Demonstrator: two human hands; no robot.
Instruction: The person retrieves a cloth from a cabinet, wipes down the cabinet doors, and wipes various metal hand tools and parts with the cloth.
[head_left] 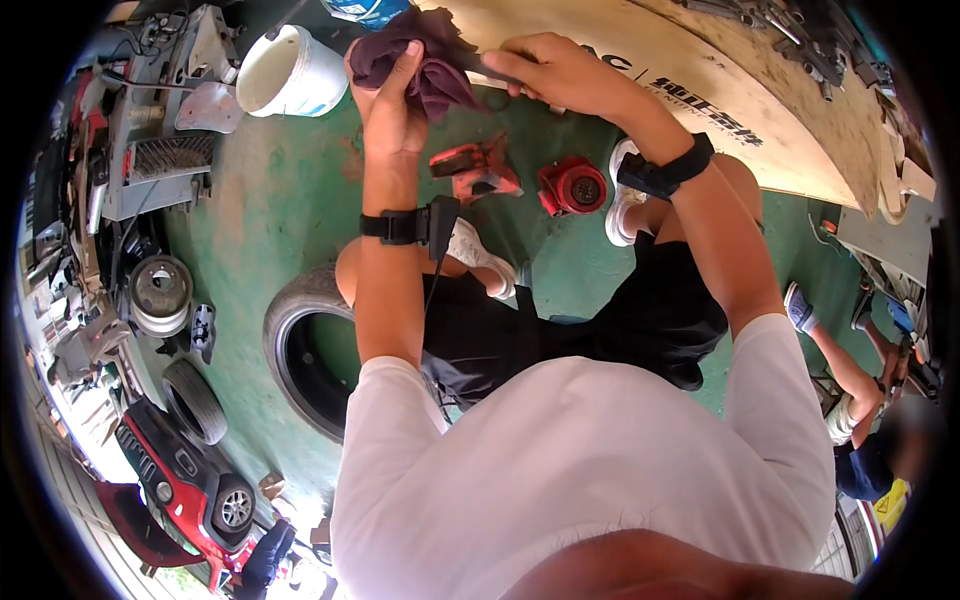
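Note:
My left hand is closed around a bunched dark purple rag, with the thumb pressed on top. My right hand grips the end of a dark, bar-like tool that reaches into the rag. The far part of this tool is wrapped or hidden by the cloth, so its kind does not show. Both hands are raised at the top of the view, above the green floor and beside a cardboard-covered surface with printed lettering.
A white bucket stands left of my hands. Below them on the floor are a red tool and a round red device. A tyre lies by my leg. Metal tools sit at the upper right. Another person is at right.

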